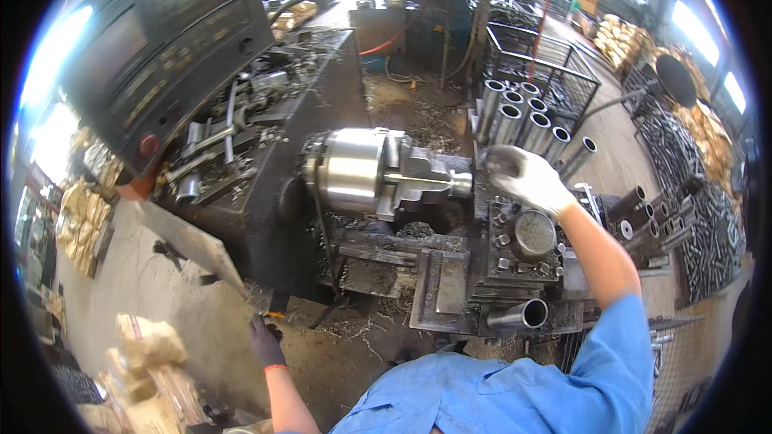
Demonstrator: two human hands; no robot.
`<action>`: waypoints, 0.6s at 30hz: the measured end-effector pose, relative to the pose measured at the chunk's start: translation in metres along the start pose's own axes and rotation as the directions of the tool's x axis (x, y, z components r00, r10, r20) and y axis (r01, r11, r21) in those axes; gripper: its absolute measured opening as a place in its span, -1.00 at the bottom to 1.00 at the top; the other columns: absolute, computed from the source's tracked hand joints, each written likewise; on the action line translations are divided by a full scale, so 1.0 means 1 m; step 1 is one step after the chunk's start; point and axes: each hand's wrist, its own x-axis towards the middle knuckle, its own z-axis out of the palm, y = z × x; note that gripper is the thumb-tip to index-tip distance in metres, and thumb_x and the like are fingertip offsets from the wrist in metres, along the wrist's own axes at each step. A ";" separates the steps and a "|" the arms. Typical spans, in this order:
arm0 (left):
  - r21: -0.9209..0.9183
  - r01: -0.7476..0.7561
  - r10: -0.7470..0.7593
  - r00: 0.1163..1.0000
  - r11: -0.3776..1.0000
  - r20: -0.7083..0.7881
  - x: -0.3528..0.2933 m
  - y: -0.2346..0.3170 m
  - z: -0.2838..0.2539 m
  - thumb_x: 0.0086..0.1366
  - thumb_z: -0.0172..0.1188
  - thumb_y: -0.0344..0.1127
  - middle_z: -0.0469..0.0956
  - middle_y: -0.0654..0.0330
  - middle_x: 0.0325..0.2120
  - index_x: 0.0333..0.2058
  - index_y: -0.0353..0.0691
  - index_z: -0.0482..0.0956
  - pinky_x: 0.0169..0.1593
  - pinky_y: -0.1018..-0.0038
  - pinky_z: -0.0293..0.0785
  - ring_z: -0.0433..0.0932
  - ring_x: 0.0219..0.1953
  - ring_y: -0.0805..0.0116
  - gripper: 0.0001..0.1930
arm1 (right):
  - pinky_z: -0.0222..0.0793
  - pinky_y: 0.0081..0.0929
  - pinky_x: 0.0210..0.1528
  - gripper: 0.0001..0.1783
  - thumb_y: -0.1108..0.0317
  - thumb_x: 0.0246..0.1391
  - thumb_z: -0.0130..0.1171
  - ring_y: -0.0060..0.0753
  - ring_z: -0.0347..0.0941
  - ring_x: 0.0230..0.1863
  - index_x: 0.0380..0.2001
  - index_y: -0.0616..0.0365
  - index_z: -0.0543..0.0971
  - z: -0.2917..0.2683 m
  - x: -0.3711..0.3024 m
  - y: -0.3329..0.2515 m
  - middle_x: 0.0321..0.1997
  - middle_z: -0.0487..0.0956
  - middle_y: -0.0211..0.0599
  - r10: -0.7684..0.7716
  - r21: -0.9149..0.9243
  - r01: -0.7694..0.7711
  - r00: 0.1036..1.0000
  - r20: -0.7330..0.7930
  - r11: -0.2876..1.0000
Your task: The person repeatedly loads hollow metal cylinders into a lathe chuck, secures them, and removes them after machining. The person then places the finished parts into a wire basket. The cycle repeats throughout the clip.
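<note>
1. One view only, from the head camera looking down at a lathe: the right hand [524,179], in a white glove, is stretched out over the tool post [523,235], just right of the short metal workpiece [452,185] that sticks out of the chuck [354,170]
2. The workpiece lies with its long axis left to right, held in the chuck at its left end, its free end pointing at the right hand; that hand is by far the nearer of the two
3. The grip of the right hand is curled and closed, the fingers bent down; whether it has hold of anything I cannot tell, as the glove hides the palm side
4. The left hand [265,343], in a dark glove with an orange cuff, is low and well apart from the chuck, wrapped round a small handle [276,315] at the lower front of the machine
5. Beyond the right hand a row of steel tubes [527,120] stands upright by a wire cage [547,64]; one more tube [523,315] lies on the carriage, open end toward the camera
</note>
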 end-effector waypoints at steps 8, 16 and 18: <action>0.463 -0.886 0.986 0.085 0.008 0.145 -0.040 0.310 0.066 0.45 0.25 -0.14 0.70 -0.07 -0.03 0.31 -0.24 0.49 0.10 0.01 0.56 0.68 0.01 -0.14 -0.46 | 0.54 -0.41 0.19 -0.44 0.55 0.13 0.24 -0.40 0.66 0.01 0.25 0.35 0.59 0.023 -0.210 -0.018 0.09 0.73 -0.14 0.294 0.253 -0.176 0.766 -0.571 0.951; 0.906 -0.410 0.644 0.723 0.107 0.251 0.073 0.458 0.143 0.47 -0.03 0.08 0.72 -0.23 0.00 0.59 -0.02 -0.06 0.03 -0.14 0.57 0.73 0.02 -0.20 -0.17 | 0.59 -0.38 0.02 -0.54 0.27 0.17 0.40 -0.36 0.66 -0.12 0.08 0.29 0.69 0.034 -0.312 -0.012 -0.10 0.75 -0.15 0.311 0.188 -0.248 0.770 -0.557 0.950; 0.884 -0.449 0.702 0.670 0.127 0.239 0.057 0.456 0.138 0.47 0.07 0.11 0.70 -0.19 0.07 0.59 0.05 0.00 0.02 -0.10 0.61 0.72 0.06 -0.18 -0.17 | 0.60 -0.39 -0.01 -0.52 0.18 0.19 0.40 -0.35 0.68 -0.15 0.07 0.28 0.70 0.032 -0.326 -0.008 -0.11 0.76 -0.13 0.364 0.241 -0.275 0.764 -0.533 0.931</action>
